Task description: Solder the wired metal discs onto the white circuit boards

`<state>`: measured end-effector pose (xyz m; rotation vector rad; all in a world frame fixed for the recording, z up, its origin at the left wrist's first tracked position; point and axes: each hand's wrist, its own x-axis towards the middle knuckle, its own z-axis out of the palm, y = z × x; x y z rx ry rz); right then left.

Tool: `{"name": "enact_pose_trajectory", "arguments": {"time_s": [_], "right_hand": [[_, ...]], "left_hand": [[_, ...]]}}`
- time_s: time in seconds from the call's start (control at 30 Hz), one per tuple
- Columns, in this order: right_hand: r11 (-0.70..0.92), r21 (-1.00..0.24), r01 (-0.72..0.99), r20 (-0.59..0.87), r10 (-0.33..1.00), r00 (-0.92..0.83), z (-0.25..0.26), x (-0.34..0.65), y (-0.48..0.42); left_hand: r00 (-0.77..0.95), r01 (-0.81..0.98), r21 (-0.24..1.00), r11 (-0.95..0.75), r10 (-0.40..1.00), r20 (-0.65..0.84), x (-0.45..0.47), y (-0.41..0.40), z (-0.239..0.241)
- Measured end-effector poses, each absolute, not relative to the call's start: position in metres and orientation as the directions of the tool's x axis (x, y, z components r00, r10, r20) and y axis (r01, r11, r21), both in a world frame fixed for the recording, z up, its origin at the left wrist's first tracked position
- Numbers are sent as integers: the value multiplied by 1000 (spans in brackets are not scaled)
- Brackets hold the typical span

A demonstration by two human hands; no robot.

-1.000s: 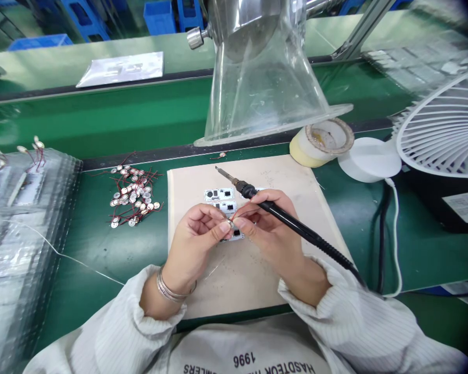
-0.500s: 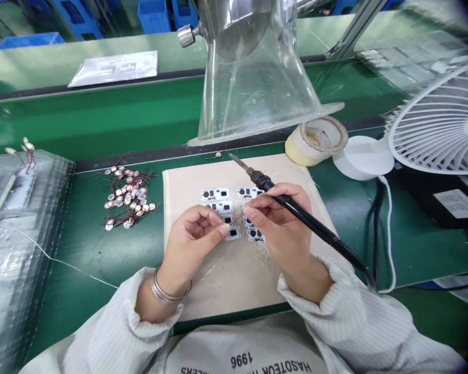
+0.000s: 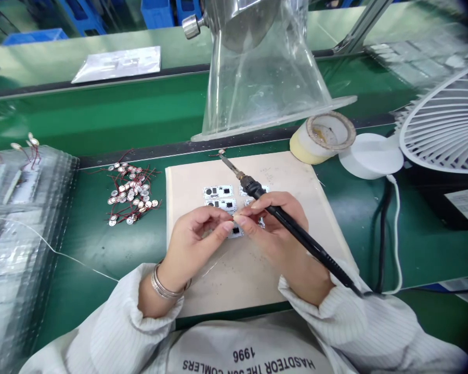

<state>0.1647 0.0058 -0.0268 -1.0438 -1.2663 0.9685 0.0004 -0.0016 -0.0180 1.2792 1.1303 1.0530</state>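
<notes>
My right hand (image 3: 281, 221) holds a black-handled soldering iron (image 3: 296, 228) slung across the fingers, its metal tip pointing up and left. The thumb and forefinger of that hand pinch a small piece at the same spot where my left hand (image 3: 200, 234) pinches, the fingertips nearly touching. A thin red wire was seen between them a moment ago; now the fingers mostly cover it. Beneath lie white circuit boards (image 3: 218, 192) in two columns on a beige work sheet (image 3: 203, 291), partly hidden by the hands.
Left of the sheet lies a heap of small round discs with red wires (image 3: 130, 195). Stacked clear plastic trays (image 3: 19, 249) fill the left side. Behind stand a clear fume hood (image 3: 261, 88) and a tape roll (image 3: 322, 137); at right, a white fan (image 3: 448, 122).
My right hand has moved left toward my left hand, closing the gap where the red wire showed. The soldering iron's tip has shifted left with it. The view has moved slightly.
</notes>
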Motion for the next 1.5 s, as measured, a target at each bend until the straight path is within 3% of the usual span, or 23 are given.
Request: {"name": "enact_pose_trajectory", "arguments": {"time_s": [0.17, 0.43, 0.87, 1.1, 1.33, 1.5], "right_hand": [[310, -950, 39, 312, 948, 60, -24, 166, 5], [279, -960, 5, 279, 960, 21, -24, 168, 8], [254, -967, 3, 254, 967, -5, -22, 166, 7], [228, -973, 18, 229, 973, 33, -23, 167, 7], [214, -977, 19, 214, 977, 12, -22, 166, 7], [204, -978, 43, 205, 978, 25, -24, 167, 7]], "left_hand": [[159, 11, 999, 34, 987, -35, -1, -1, -17], [148, -65, 988, 143, 980, -132, -6, 0, -12], [208, 19, 999, 38, 977, -41, -8, 1, -13], [200, 167, 982, -86, 979, 51, -11, 1, -16], [146, -16, 993, 115, 983, -112, -5, 0, -12], [150, 37, 999, 40, 988, -45, -5, -1, -13]]}}
